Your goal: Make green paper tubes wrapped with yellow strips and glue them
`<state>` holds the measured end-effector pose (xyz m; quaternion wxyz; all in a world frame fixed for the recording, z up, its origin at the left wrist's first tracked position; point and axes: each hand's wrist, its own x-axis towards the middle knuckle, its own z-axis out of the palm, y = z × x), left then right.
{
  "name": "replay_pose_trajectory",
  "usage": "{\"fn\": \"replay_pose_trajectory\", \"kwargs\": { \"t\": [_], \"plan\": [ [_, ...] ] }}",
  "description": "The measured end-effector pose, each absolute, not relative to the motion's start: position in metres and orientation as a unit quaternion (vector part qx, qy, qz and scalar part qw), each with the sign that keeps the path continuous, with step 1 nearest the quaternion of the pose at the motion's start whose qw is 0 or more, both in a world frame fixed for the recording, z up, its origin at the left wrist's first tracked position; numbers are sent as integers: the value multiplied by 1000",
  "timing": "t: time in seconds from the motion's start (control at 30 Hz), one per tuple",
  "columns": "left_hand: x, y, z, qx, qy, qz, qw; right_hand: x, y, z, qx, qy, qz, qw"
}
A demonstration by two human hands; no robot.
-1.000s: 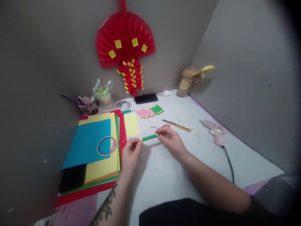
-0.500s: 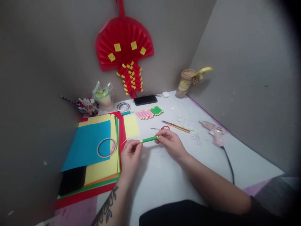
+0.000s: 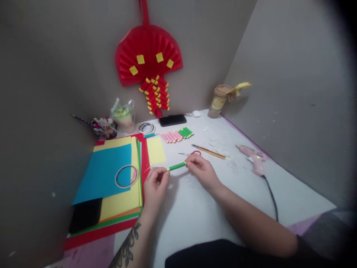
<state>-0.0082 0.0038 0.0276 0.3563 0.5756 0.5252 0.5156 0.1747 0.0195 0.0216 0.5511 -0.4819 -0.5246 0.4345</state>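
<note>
I hold a small green paper roll (image 3: 176, 166) with yellow ends between both hands, just above the white table (image 3: 195, 208). My left hand (image 3: 155, 186) pinches its left end and my right hand (image 3: 201, 170) pinches its right end. A thin pale strip sticks out leftward past my left fingers. Behind the roll lie red-handled scissors (image 3: 192, 153) and a pencil (image 3: 209, 151). A row of finished pink and green rolls (image 3: 176, 134) lies further back.
A stack of coloured paper (image 3: 111, 178) with a tape ring (image 3: 126, 176) lies at left, a yellow sheet (image 3: 155, 150) beside it. A pink glue gun (image 3: 254, 159) with its cord lies at right. A phone (image 3: 173, 120), cup (image 3: 218, 99), pen holder (image 3: 103, 125) and red fan decoration (image 3: 149, 61) stand at the back.
Both hands and the green roll have stayed almost where they were, with only slight finger shifts; the view tipped a little.
</note>
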Motion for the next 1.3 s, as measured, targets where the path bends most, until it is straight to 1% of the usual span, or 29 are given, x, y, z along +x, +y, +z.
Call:
{"fn": "replay_pose_trajectory", "kwargs": {
  "t": [0.13,0.2,0.4,0.63,0.73,0.87,0.93,1.0,1.1,1.2,1.23,1.3],
  "plan": [
    [-10,2,28,653,502,499,270,176,21,21,-486,-532,419,553],
    [-11,1,27,678,481,498,249,175,22,20,-486,-530,422,552],
    [-12,1,24,698,466,489,238,174,22,18,-499,-521,431,542],
    [-10,-1,25,701,466,489,227,166,20,21,-491,-468,495,543],
    [-10,-3,27,704,460,500,207,167,23,13,-497,-412,519,560],
    [-15,-1,29,665,496,530,178,177,33,7,-481,-316,529,624],
    [-16,1,29,643,513,535,193,182,35,9,-455,-309,516,657],
    [-16,3,28,626,526,534,215,183,33,11,-447,-339,486,670],
    [-15,3,26,616,535,529,233,182,29,13,-465,-397,448,652],
    [-15,3,27,617,535,530,230,184,29,12,-483,-411,422,647],
    [-14,3,27,620,532,531,226,185,30,11,-499,-406,398,654],
    [-15,3,28,633,522,530,215,189,32,10,-546,-411,310,661]
  ]
}}
